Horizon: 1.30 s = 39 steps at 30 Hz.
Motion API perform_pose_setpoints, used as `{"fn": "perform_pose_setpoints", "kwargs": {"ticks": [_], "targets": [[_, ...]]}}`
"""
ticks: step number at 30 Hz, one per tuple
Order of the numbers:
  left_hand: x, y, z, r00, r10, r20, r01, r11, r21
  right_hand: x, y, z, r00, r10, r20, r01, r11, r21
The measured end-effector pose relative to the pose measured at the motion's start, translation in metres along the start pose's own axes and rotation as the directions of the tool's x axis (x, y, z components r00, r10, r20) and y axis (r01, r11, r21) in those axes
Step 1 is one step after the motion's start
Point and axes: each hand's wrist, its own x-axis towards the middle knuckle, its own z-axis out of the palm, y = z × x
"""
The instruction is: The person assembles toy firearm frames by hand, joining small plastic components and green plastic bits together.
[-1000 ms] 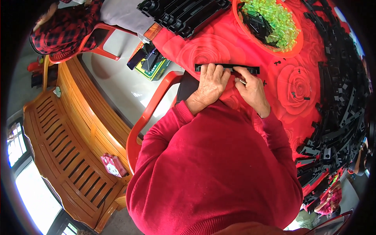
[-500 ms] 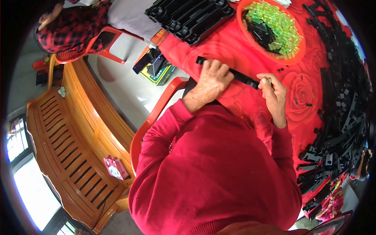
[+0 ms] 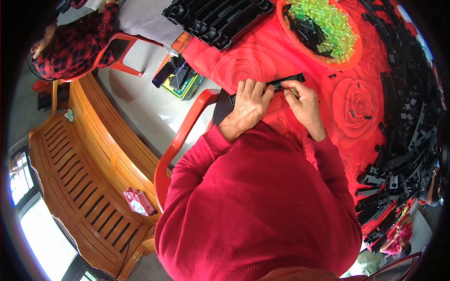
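A narrow black plastic strip (image 3: 296, 78) lies slantwise in front of me, over the near edge of the red-covered table. My left hand (image 3: 251, 103) is closed round its middle from above, and the fingers cover that part. My right hand (image 3: 304, 107) is closed in a pinch, with thumb and forefinger at the strip's near side, right of the left hand. Between its fingers shows a small pale yellow-green piece (image 3: 294, 92), mostly covered. Whether that piece touches the strip I cannot tell.
An orange bowl (image 3: 355, 60) holds yellow-green clear pieces and black parts. Long black mouldings (image 3: 218, 21) are stacked at the back. A heap of black parts (image 3: 408, 126) runs down the right side. Tiny black bits (image 3: 368, 117) lie on the rose-patterned cloth. A red chair (image 3: 180, 126) stands left.
The strip has tilted, its right end now raised toward the bowl. My right hand has moved left, closer to the left hand, fingers now at the strip. The view has shifted slightly.
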Motion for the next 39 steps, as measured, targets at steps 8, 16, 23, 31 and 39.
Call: {"fn": "perform_pose_setpoints", "kwargs": {"ticks": [8, 16, 23, 31, 39], "targets": [[0.005, -0.046, -0.032, 0.97, -0.159, 0.183, 0.212, 0.922, -0.322, 0.007, -0.006, 0.001, 0.999, -0.045, -0.003, 0.044, 0.984, -0.175], [0.001, -0.045, -0.019, 0.896, -0.249, 0.368, 0.398, 0.817, -0.418, 0.011, -0.016, -0.011, 0.991, -0.058, -0.117, 0.017, 0.944, -0.329], [0.029, -0.048, -0.019, 0.746, -0.203, 0.634, 0.398, 0.899, -0.18, 0.018, -0.018, 0.002, 0.997, -0.032, 0.066, 0.062, 0.84, -0.538], [0.036, -0.044, -0.016, 0.71, -0.173, 0.683, 0.372, 0.915, -0.154, 0.018, -0.02, 0.01, 0.988, 0.089, 0.129, 0.005, 0.804, -0.595], [0.029, -0.048, -0.013, 0.743, -0.096, 0.663, 0.325, 0.917, -0.232, 0.019, -0.018, 0.013, 0.994, 0.038, 0.103, 0.024, 0.842, -0.539]]}}
